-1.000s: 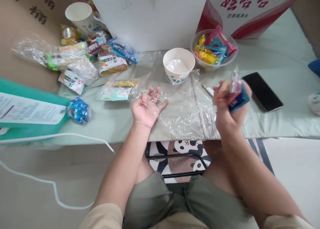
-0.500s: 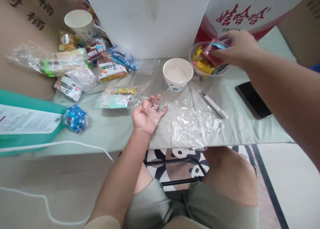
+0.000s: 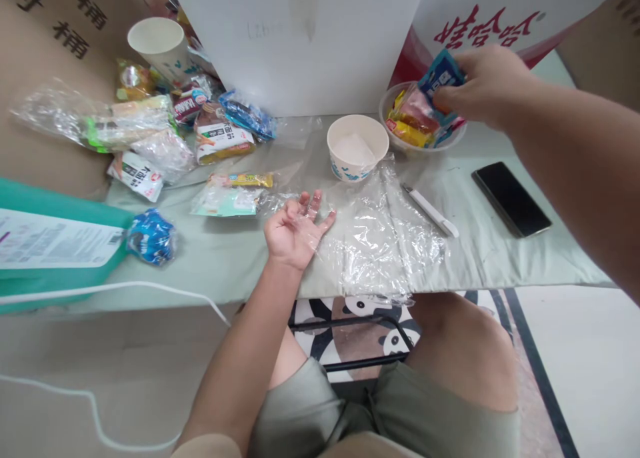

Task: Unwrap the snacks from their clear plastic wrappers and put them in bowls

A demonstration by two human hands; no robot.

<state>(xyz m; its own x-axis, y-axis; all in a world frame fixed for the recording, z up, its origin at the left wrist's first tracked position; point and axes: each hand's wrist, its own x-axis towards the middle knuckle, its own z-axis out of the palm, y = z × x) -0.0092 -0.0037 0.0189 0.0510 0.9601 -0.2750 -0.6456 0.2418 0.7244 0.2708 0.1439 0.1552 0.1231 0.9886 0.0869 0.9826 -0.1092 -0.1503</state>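
Note:
My right hand (image 3: 483, 88) pinches a dark blue snack packet (image 3: 443, 81) between thumb and fingers. It holds the packet at the back right rim of a clear plastic bowl (image 3: 393, 141), where several yellow, pink and blue packets (image 3: 413, 121) lie. My left hand (image 3: 295, 231) rests palm up near the table's front edge. Its thumb and index finger come together on the film of a clear plastic bag (image 3: 373, 245), while the other fingers stick out. The bag spreads flat to the right of that hand. Behind it stands a paper bowl (image 3: 355, 168) with white contents.
A white utility knife (image 3: 430, 211) and a phone (image 3: 513, 198) lie on the right. Several wrapped snacks (image 3: 223, 141) and a paper cup (image 3: 157, 45) are at the left, near a green container (image 3: 60, 245). White boxes (image 3: 300, 51) stand behind. A white cable (image 3: 150, 285) crosses the left front.
My right hand held a reddish packet over the clear bowl; now a dark blue one is in its fingers, and the hand sits slightly higher and farther right. My left hand is nearly unmoved.

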